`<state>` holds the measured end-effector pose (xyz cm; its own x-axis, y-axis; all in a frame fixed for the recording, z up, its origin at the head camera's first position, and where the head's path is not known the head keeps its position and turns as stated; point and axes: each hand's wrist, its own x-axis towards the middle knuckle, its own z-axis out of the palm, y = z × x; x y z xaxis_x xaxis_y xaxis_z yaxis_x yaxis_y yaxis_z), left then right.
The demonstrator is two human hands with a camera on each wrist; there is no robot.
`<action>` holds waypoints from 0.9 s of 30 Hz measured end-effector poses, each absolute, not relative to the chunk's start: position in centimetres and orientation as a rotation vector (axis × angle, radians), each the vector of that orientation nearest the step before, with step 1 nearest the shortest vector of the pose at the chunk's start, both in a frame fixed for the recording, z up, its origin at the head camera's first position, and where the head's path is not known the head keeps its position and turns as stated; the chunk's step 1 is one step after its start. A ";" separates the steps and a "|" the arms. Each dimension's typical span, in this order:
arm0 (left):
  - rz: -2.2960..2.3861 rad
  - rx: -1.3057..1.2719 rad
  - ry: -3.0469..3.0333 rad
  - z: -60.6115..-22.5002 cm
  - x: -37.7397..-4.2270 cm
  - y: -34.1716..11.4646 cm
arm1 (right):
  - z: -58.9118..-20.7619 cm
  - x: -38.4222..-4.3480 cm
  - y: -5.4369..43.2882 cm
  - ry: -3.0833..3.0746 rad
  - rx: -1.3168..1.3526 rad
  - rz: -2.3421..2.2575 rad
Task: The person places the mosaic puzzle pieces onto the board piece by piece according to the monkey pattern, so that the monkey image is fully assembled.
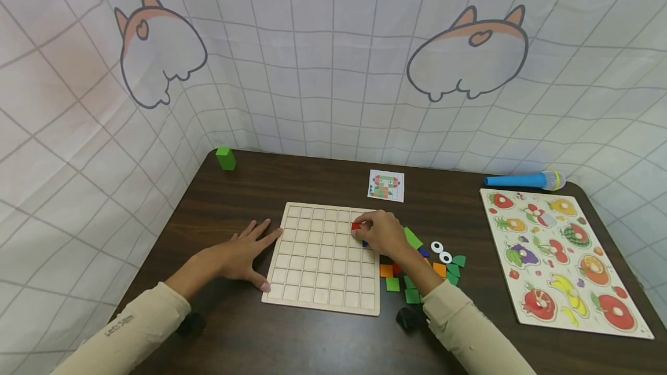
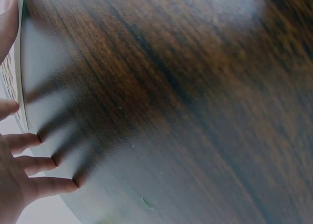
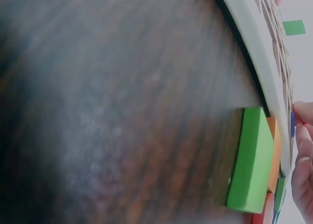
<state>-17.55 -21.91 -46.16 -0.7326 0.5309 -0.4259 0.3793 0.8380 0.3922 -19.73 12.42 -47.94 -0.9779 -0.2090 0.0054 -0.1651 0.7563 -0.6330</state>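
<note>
A pale wooden grid board (image 1: 319, 259) with square cells lies on the dark table. My left hand (image 1: 241, 256) is spread flat at its left side, thumb and index fingertip at the board's edge, the other fingertips on the tabletop. My right hand (image 1: 384, 235) pinches a small red piece (image 1: 356, 227) between thumb and forefinger at the upper right cells. Just below it a blue piece (image 1: 365, 243) shows, partly hidden by the hand. In the right wrist view a blue piece (image 3: 292, 124) appears right at the fingertips.
Right of the board lie loose pieces: a green square (image 1: 392, 285), an orange square (image 1: 386, 271), several others, and white ring-like eyes (image 1: 436, 247). Behind is a pattern card (image 1: 385, 185). A fruit puzzle (image 1: 560, 259), blue toy microphone (image 1: 521, 181) and green block (image 1: 226, 158) stand farther out.
</note>
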 end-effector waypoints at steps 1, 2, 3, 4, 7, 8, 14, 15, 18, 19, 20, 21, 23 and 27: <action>0.379 0.667 2.481 -46.2 -17.6 -21.9 | -48.0 -19.7 12.4 2.885 -0.308 -1.027; 0.379 0.668 2.481 -46.2 -17.6 -21.9 | -48.0 -19.7 12.4 2.890 -0.308 -1.023; 0.379 0.668 2.481 -46.2 -17.6 -21.9 | -48.0 -19.7 12.3 2.893 -0.307 -1.020; 0.381 0.668 2.481 -46.2 -17.6 -22.0 | -48.1 -19.8 12.3 2.894 -0.308 -1.018; 0.385 0.670 2.480 -46.2 -17.6 -22.0 | -48.1 -19.8 12.3 2.898 -0.307 -1.013; 0.387 0.671 2.480 -46.2 -17.6 -22.0 | -48.1 -19.8 12.4 2.900 -0.307 -1.014; 0.387 0.678 2.480 -46.3 -17.7 -22.0 | -48.3 -20.0 12.7 2.895 -0.301 -1.007; 0.387 0.678 2.479 -46.3 -17.7 -22.0 | -48.4 -20.1 12.8 2.892 -0.299 -1.001; 0.384 0.676 2.480 -46.3 -17.7 -22.0 | -48.4 -20.2 12.9 2.879 -0.286 -0.990; 0.383 0.676 2.480 -46.3 -17.7 -22.0 | -48.4 -20.2 12.9 2.876 -0.278 -0.987; 0.382 0.677 2.479 -46.3 -17.7 -22.0 | -48.3 -20.2 12.9 2.871 -0.270 -0.988; 0.380 0.677 2.480 -46.3 -17.7 -22.0 | -48.3 -20.2 12.8 2.864 -0.263 -0.991; 0.379 0.677 2.480 -46.3 -17.7 -22.0 | -48.2 -20.2 12.8 2.856 -0.252 -0.996; 0.375 0.674 2.479 -46.3 -17.6 -22.0 | -48.0 -20.2 12.7 2.850 -0.263 -1.002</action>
